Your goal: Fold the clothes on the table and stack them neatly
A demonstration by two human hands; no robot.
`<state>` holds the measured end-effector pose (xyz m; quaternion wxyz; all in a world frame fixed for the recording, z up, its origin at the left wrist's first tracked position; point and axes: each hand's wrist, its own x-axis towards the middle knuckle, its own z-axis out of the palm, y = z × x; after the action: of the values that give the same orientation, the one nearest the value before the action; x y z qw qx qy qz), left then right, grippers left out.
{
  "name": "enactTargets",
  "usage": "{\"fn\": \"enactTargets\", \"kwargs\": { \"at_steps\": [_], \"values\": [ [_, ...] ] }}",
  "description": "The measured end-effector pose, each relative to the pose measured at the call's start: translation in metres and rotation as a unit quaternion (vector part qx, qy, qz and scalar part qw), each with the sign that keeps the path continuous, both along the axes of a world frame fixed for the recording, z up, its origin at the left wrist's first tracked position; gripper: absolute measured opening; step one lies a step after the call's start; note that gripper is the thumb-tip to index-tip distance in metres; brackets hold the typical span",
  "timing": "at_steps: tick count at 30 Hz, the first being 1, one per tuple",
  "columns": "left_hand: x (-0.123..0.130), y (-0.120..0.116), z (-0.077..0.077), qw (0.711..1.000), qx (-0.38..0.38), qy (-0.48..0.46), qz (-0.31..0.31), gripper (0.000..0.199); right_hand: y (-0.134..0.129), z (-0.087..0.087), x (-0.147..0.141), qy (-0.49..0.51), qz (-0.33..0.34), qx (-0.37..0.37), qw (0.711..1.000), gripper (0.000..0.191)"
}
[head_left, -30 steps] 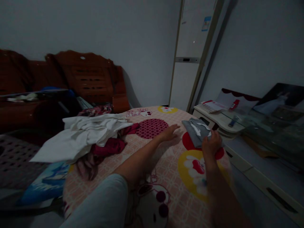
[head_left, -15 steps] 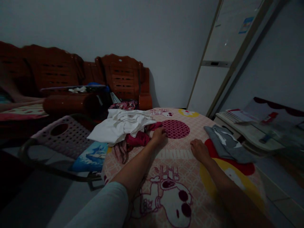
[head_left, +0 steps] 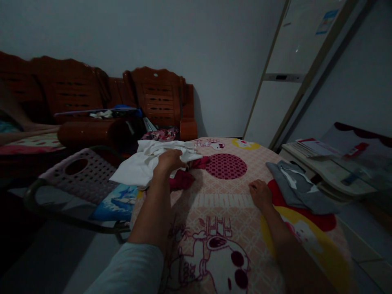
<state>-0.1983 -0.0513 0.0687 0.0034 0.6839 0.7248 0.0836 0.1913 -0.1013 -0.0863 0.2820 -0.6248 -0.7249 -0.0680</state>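
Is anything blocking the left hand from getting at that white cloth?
Nothing visible is in the way: the left hand is right over the white cloth, seemingly touching it. The dark red cloth shows beside and below, not between them.

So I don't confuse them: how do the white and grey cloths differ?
The white cloth is loosely heaped, the grey cloth folded flat. The white cloth looks plain; the grey cloth shows white strips. The left hand is at the white cloth; no hand is on the grey cloth. Both are on the covered table.
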Motion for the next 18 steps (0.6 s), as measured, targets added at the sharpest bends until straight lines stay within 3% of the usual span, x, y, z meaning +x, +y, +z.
{"fn": "enactTargets", "kwargs": {
  "at_steps": [5,10,14,18],
  "values": [
    [-0.007,0.003,-0.008,0.999,-0.023,0.039,-0.029,0.08,0.0,-0.001,0.001,0.017,0.016,0.002,1.0,0.017],
    [-0.017,0.004,-0.008,1.0,0.01,0.012,-0.019,0.069,-0.001,-0.001,0.001,0.029,0.017,-0.001,0.999,0.017],
    [-0.01,0.008,-0.002,0.994,0.022,-0.074,-0.074,0.052,0.0,0.003,0.0,0.063,0.016,-0.001,0.998,0.017],
    [0.029,0.01,-0.002,0.955,0.106,-0.23,-0.152,0.041,0.0,0.008,-0.01,0.195,0.042,-0.001,0.98,0.019]
  ]
}}
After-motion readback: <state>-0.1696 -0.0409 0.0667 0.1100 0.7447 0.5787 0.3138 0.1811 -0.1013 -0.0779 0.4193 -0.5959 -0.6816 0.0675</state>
